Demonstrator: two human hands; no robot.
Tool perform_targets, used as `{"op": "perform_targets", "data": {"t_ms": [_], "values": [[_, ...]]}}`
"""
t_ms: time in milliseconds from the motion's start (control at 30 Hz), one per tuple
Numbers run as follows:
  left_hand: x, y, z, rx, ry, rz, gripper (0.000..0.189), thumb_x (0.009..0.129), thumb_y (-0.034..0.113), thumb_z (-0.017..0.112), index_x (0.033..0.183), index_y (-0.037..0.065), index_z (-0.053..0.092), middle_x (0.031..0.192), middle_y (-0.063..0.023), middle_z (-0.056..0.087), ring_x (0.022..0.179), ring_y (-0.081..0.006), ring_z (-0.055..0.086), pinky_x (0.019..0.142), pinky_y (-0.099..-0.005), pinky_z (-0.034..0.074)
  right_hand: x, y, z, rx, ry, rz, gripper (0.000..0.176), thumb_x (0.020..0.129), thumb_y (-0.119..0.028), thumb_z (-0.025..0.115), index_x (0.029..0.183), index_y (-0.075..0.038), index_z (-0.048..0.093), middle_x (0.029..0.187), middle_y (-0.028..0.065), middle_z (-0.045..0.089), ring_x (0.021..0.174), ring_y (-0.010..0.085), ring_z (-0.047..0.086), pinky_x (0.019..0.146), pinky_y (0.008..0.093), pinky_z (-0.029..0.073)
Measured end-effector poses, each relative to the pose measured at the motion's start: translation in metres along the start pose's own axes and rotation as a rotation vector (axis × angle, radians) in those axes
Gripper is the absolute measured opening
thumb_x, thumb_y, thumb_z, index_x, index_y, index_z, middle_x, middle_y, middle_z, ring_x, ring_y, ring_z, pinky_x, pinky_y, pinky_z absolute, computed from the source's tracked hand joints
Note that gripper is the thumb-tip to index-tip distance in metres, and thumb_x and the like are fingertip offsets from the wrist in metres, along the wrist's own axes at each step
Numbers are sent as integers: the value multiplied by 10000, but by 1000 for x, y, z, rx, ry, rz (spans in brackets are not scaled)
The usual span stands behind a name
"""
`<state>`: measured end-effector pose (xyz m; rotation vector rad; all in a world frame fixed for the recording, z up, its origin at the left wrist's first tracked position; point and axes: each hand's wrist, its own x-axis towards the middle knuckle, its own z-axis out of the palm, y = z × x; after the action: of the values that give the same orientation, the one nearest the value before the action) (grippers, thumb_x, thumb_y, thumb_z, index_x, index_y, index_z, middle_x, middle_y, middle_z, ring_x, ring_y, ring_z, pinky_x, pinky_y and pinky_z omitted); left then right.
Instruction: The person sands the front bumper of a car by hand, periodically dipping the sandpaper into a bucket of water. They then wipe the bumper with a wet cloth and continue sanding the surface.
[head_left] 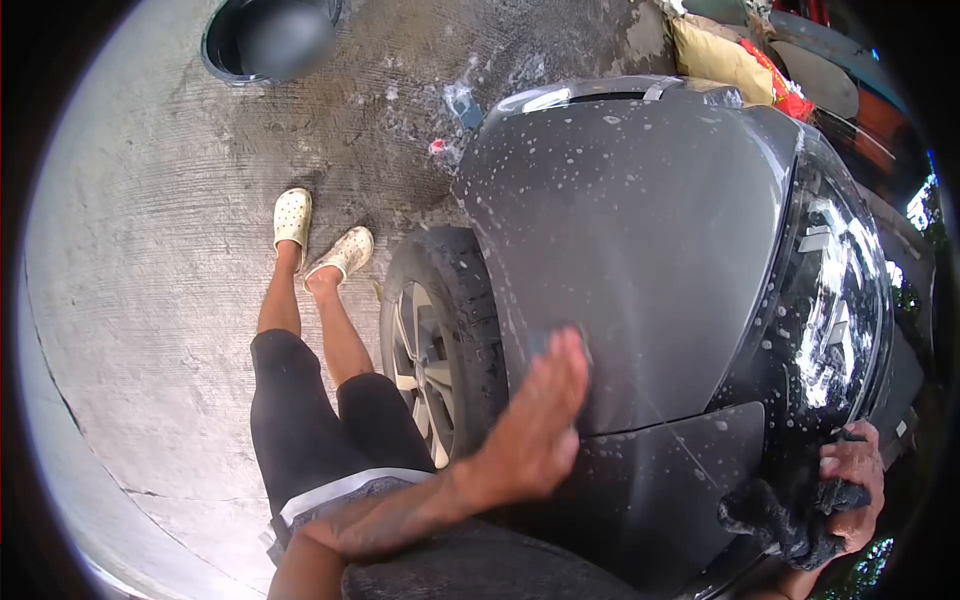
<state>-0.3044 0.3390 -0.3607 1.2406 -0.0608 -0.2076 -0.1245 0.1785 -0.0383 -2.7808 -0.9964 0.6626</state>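
Note:
My left hand (535,425) lies with its fingers stretched over the dark grey car panel (640,250), above the wheel (430,360). A small blue-grey pad (540,345) shows beneath its fingertips; blur hides its exact kind. White specks and drops dot the paintwork. At the lower right, my right hand (855,490) is closed around a bunched black cloth (785,520). That cloth hangs against the car beside the glossy dark window (830,300), and part of it is hidden by the fingers.
A dark round tub (222,50) stands on the concrete at the top left. Foam and a bluish item (462,106) lie on wet ground near the car's end. A yellow sack (720,58) and other clutter sit beyond it. My feet in pale clogs (292,215) are beside the wheel.

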Motion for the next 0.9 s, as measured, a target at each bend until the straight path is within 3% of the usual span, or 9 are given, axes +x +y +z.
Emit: {"op": "perform_targets", "data": {"t_ms": [167, 267, 467, 600, 667, 700, 733, 800, 900], "values": [[51, -63, -26, 78, 222, -136, 624, 996, 136, 286, 1548, -107, 128, 1630, -298, 106, 1526, -433, 59, 1250, -443, 49, 18, -11, 9, 0, 10, -17, 313, 730, -233, 767, 801, -150, 473, 907, 130, 632, 800, 314, 636, 844, 603, 472], [-19, 20, 4, -172, 23, -93, 677, 934, 122, 334, 1561, -77, 174, 1644, -282, 84, 1532, -439, 23, 1232, -496, 7, -16, 20, -11, 54, -28, -33, 338, 724, -242, 794, 823, -146, 485, 951, 128, 636, 836, 310, 635, 861, 601, 472], [63, -93, -34, -29, 217, -197, 600, 1043, 186, 280, 1552, -98, 136, 1650, -264, 61, 1539, -392, 19, 1247, -441, 25, 23, -12, 24, -39, 134, -32, 363, 700, -229, 815, 837, -121, 496, 949, 125, 633, 841, 307, 635, 879, 604, 474], [-3, -3, 1, -177, 59, -79, 675, 1008, 254, 329, 1585, -29, 126, 1660, -248, 43, 1543, -397, -2, 1231, -479, -8, 19, -3, 2, 75, -34, -61, 219, 882, -250, 669, 883, -103, 507, 1017, 172, 649, 913, 347, 650, 915, 610, 470], [6, -23, -9, -82, 45, -56, 649, 1028, 247, 293, 1582, -38, 108, 1661, -244, 36, 1543, -391, 0, 1237, -462, 0, 3, 4, 2, -13, 97, -39, 165, 958, -255, 588, 981, -92, 585, 1171, 247, 638, 1033, 400, 650, 966, 597, 476], [24, -42, -18, -41, 110, -99, 631, 1037, 237, 280, 1576, -47, 116, 1659, -246, 41, 1542, -389, 8, 1241, -453, 7, -13, 7, 8, 258, 263, 157, 277, 989, -251, 551, 1197, -88, 632, 1325, 324, 559, 1140, 449, 616, 1009, 569, 479], [55, -68, -32, 11, 188, -120, 614, 1045, 227, 267, 1571, -56, 124, 1657, -247, 47, 1541, -387, 16, 1245, -444, 14, -2, -5, 12, 39, 384, 462, 458, 1011, -417, 508, 1386, -164, 580, 1353, 326, 544, 1111, 459, 626, 1019, 557, 471], [102, -108, -55, 13, 218, -210, 587, 1055, 205, 252, 1558, -75, 143, 1653, -251, 60, 1540, -385, 30, 1251, -430, 20, 23, 1, 6, -249, 182, 14, 504, 1027, -447, 466, 1379, -103, 576, 1370, 354, 514, 1235, 491, 554, 1027, 568, 471], [44, -43, -14, -5, 187, 12, 651, 1014, 228, 356, 1569, -52, 163, 1653, -249, 83, 1542, -384, 46, 1247, -462, 39, 28, 24, -8, -352, 187, -26, 516, 989, -394, 551, 1390, -69, 544, 1401, 371, 473, 1271, 484, 528, 1025, 549, 482]]}}
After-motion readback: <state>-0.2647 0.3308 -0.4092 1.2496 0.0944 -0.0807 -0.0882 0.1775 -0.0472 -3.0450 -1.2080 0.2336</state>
